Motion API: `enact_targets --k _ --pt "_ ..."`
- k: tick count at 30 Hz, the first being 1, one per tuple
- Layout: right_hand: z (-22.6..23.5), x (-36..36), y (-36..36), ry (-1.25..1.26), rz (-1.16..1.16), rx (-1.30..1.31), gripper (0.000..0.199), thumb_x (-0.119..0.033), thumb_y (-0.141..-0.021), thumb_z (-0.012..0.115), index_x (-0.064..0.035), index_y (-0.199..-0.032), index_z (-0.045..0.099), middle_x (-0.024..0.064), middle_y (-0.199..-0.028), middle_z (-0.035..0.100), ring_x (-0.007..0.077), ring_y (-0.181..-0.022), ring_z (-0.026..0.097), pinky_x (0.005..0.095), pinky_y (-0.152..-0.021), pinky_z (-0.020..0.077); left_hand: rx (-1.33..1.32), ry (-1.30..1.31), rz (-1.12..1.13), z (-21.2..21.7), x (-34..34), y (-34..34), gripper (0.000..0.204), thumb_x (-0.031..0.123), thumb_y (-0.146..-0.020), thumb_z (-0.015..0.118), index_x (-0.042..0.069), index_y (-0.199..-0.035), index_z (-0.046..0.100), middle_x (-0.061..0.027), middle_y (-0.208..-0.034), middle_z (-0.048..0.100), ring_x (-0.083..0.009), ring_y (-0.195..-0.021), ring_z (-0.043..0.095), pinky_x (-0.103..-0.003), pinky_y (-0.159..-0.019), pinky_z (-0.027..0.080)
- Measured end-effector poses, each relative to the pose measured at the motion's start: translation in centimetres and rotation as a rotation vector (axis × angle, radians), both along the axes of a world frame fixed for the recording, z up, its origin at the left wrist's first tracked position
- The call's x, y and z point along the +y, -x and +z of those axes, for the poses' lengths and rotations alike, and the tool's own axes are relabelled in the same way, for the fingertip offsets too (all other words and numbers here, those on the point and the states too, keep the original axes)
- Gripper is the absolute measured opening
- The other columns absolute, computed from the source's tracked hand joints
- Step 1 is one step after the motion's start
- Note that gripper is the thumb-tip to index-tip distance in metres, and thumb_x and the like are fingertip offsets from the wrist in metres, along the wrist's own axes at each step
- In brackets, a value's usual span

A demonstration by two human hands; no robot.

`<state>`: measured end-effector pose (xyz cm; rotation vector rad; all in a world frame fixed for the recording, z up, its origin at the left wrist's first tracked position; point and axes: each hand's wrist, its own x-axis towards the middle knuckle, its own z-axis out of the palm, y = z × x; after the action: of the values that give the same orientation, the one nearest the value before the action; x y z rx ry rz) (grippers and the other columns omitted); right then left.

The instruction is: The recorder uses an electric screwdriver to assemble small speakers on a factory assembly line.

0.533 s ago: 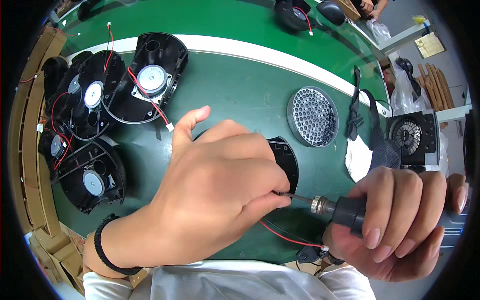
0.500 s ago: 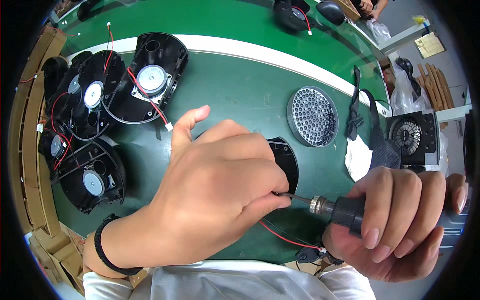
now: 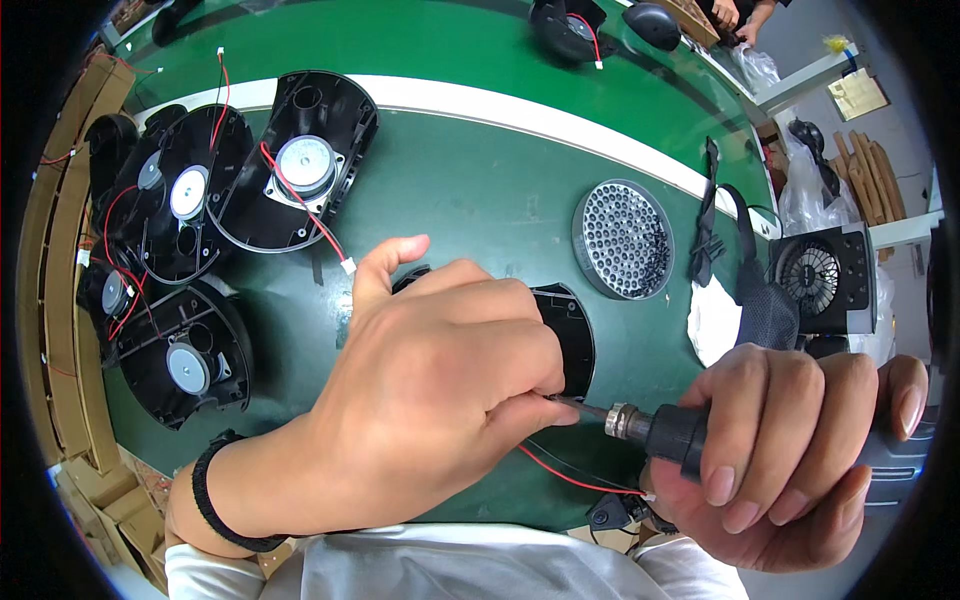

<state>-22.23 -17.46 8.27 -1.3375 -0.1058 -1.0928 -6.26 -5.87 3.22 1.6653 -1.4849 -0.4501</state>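
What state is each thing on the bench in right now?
Left hand: pressed over the black housing, fingertips pinching by the bit.
Right hand: gripped around the electric screwdriver.
Electric screwdriver: held level, bit tip hidden under the left fingers.
Black housing: flat on the mat, mostly covered.
Motor housings: open, motors and red wires exposed.
Round tray: flat, holding small dark parts.

black fan housing (image 3: pixel 572 335) flat, driver (image 3: pixel 680 435) level

bright, even light; fisheye-bent edges
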Motion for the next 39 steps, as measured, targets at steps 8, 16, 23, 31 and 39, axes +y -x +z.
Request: enact_targets --k 8,16,23,31,39 --pt "-0.1 0.0 0.1 0.021 0.003 0.026 0.034 -0.007 -0.093 0.058 -0.0062 -0.117 0.034 0.0002 -0.068 0.05 0.0119 -0.056 0.054 0.0284 -0.064 0.0544 0.014 0.015 0.008 -0.1 -0.1 0.1 0.023 0.024 -0.063 0.092 0.019 -0.074 0.072 0.0058 -0.076 0.06 -0.0152 -0.078 0.061 -0.041 -0.102 0.028" --pt "-0.2 0.5 -0.2 -0.007 -0.052 0.061 0.033 -0.01 -0.095 0.059 -0.0073 -0.119 0.035 0.0002 -0.068 0.049 0.0125 -0.055 0.053 0.0292 -0.063 0.0538 -0.032 -0.043 -0.066 1.6 0.4 -0.9 0.037 0.017 -0.068 0.089 0.009 -0.102 0.077 -0.0033 -0.097 0.065 -0.0192 -0.094 0.063 -0.036 -0.097 0.037" --pt "-1.2 -0.8 0.2 0.002 0.058 0.144 0.032 -0.008 -0.096 0.056 -0.0096 -0.123 0.038 0.0022 -0.074 0.05 0.0151 -0.058 0.052 0.0328 -0.061 0.0508 0.001 -0.007 0.187 -1.0 0.4 -1.6 0.051 0.005 -0.075 0.08 0.001 -0.124 0.066 -0.015 -0.129 0.063 -0.0298 -0.116 0.057 -0.038 -0.104 0.043" --pt "-3.0 -0.9 -1.2 -0.028 0.071 0.055 0.031 -0.009 -0.096 0.055 -0.0111 -0.124 0.041 0.0016 -0.073 0.049 0.0142 -0.059 0.052 0.0328 -0.06 0.0508 -0.088 -0.157 0.237 -1.8 1.0 -1.2 0.052 0.005 -0.072 0.084 0.004 -0.122 0.068 -0.0152 -0.128 0.062 -0.0309 -0.118 0.055 -0.039 -0.103 0.043" --pt "-3.8 -0.5 -1.0 -0.057 -0.003 0.172 0.033 -0.01 -0.096 0.059 -0.0119 -0.124 0.042 0.0004 -0.072 0.05 0.0123 -0.057 0.052 0.0316 -0.057 0.0519 0.468 -0.153 0.044 -3.8 0.5 -1.6 0.052 -0.001 -0.071 0.084 0.002 -0.12 0.068 -0.0149 -0.125 0.064 -0.026 -0.115 0.062 -0.035 -0.099 0.048"
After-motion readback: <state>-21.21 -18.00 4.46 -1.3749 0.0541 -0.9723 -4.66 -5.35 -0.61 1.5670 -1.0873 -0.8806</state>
